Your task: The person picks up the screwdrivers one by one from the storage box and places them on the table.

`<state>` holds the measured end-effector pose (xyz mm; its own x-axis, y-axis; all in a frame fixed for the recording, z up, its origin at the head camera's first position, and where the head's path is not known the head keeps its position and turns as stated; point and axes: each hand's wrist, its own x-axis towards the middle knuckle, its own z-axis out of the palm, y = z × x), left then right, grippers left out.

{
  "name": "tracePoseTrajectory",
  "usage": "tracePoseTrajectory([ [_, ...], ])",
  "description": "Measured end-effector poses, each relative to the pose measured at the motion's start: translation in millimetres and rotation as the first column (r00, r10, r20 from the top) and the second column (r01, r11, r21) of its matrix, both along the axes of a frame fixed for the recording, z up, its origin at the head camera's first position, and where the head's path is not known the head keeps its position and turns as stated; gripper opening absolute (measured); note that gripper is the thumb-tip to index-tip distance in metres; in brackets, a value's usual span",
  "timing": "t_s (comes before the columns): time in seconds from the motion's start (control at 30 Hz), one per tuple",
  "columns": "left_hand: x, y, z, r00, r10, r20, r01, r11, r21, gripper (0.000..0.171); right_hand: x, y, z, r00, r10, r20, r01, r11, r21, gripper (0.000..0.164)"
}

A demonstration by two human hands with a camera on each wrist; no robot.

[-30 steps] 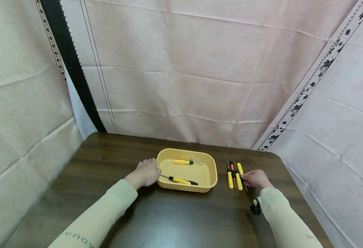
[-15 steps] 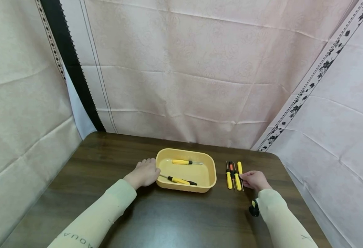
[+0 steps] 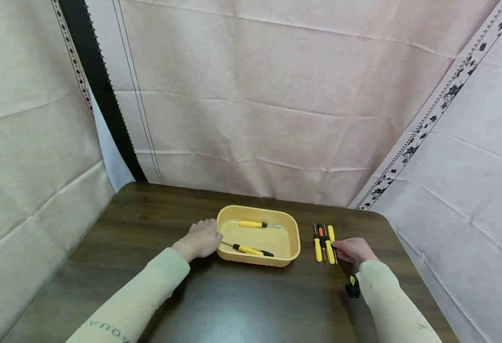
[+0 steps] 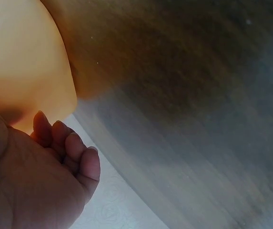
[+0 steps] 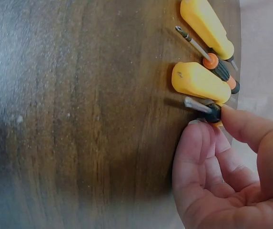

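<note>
My left hand (image 3: 200,238) grips the left end of a yellow plastic basket (image 3: 296,238). In the left wrist view, its fingers (image 4: 89,164) curl beside the basket's wall (image 4: 36,52); its thumb is mostly hidden. Inside lie a yellow screwdriver (image 3: 251,224) near the back and another yellow-and-black screwdriver (image 3: 251,250) in front, partly over a dark-tipped piece. My right hand (image 3: 354,250) pinches a yellow-handled screwdriver (image 3: 331,232) between thumb and fingertips at its black collar (image 5: 213,113). Its shaft points toward me, and it lies right beside a yellow screwdriver (image 5: 200,82) in the row.
Left of the held screwdriver, an orange-and-black screwdriver (image 3: 321,231) and another yellow screwdriver (image 3: 317,250) lie side by side. All rest on a dark wooden table (image 3: 251,295). A pale cloth (image 3: 276,119) hangs behind the table's back edge.
The screwdriver in my right hand has shifted slightly left and turned straighter, closer against the row. My left hand and the basket have stayed in place.
</note>
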<state>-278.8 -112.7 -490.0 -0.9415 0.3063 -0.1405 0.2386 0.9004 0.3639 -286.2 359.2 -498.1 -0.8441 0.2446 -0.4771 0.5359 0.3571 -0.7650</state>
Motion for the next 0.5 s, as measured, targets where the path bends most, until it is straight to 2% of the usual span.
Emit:
tracePoseTrajectory([
  [0.2,-0.5,0.1,2.4,1.0,0.005,0.0,-0.005,1.0,-0.005,0.041,2.9,-1.3,3.0,1.0,0.014,-0.008,-0.014,1.0,0.003,0.042],
  [0.5,0.5,0.9,2.3,1.0,0.008,0.009,-0.008,1.0,-0.005,0.044,6.0,-0.1,-1.1,0.999,0.019,-0.029,-0.019,1.0,0.012,0.032],
])
